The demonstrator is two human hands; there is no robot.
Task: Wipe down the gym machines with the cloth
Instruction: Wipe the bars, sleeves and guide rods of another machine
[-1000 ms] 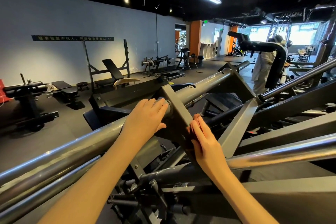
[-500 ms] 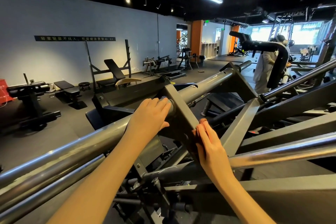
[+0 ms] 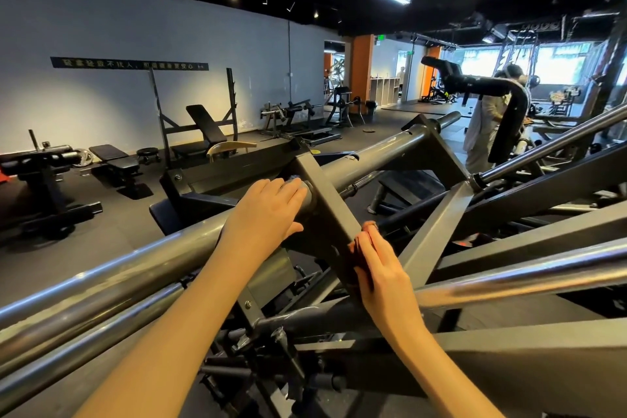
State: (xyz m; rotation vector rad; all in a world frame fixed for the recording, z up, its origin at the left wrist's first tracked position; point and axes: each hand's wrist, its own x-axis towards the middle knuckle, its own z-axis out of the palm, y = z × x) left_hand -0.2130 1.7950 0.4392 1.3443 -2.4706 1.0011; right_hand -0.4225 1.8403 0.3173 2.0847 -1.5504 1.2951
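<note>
The thick grey tube [image 3: 373,153] of the gym machine runs with its long axis from the lower left up to the far right. A flat grey plate [image 3: 325,210] crosses it and slants from upper left down to lower right. The cloth [image 3: 355,246], reddish-brown, lies as a narrow strip along the lower right edge of this plate and is mostly covered. A chrome bar [image 3: 509,278] passes just beside the plate on the right, and more slanted beams crowd behind it. Farther away stand a black bench [image 3: 203,132] near the wall and a person in light clothes [image 3: 478,132]. The right hand [image 3: 380,268] presses the cloth on the plate edge with straight, closed-together fingers; its thumb is hidden. The left hand [image 3: 264,210] rests flat over the tube just beside the plate, fingers relaxed, grasping nothing that I can see.
</note>
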